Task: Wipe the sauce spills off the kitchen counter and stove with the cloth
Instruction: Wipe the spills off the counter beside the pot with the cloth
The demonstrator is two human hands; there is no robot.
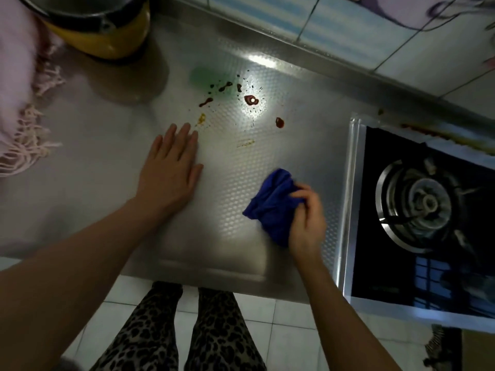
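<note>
Our right hand [308,223] bunches the blue cloth [270,204] in its fingers; our left hand [171,167] lies flat, fingers spread, on the table [93,156]; sauce spills [251,100] beyond.

Bare counter [107,162] between hands; pot [101,25] blocks far-left corner.

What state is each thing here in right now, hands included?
Left hand: open, flat on the counter, holding nothing.
Right hand: closed on the cloth.
Blue cloth: bunched up, near the front of the counter, short of the spills.
Sauce spills: dark red drops, unwiped.
Counter: steel, still dirty toward the back.
Stove burner: no flame visible.
</note>
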